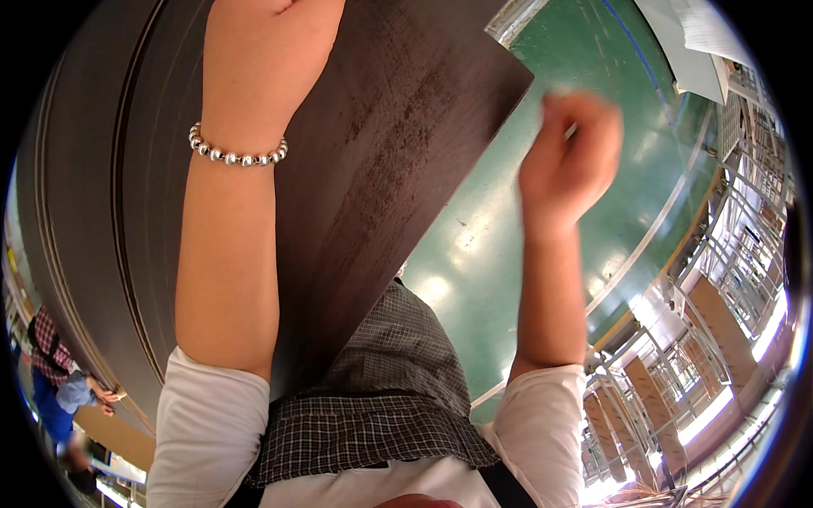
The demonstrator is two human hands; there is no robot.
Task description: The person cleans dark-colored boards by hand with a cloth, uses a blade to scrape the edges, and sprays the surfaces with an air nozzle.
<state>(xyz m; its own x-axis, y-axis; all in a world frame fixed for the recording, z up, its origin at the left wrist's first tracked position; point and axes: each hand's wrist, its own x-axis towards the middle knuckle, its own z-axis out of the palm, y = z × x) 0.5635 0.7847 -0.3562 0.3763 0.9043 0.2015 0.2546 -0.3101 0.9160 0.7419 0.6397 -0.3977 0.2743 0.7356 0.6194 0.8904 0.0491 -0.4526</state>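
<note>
Over a dark brown, scuffed work surface (pixel 406 110) reaches my left hand (pixel 269 59), with a beaded silver bracelet (pixel 241 158) round its wrist. The top edge of the picture cuts off its fingers, so what they touch is hidden. My right hand (pixel 574 161) is raised to the right of the surface's edge, apart from it. Its fingers are curled in, a little blurred by motion. A tiny pale spot (pixel 572 131) shows between thumb and fingers, too small to name.
Long grooves (pixel 127 169) run along the surface on the left. A checked apron (pixel 373 432) covers my front. Green floor (pixel 483 220) lies to the right, with metal racks (pixel 711 339) beyond it. At the far left, another person in a checked sleeve (pixel 51 347) stands by the surface.
</note>
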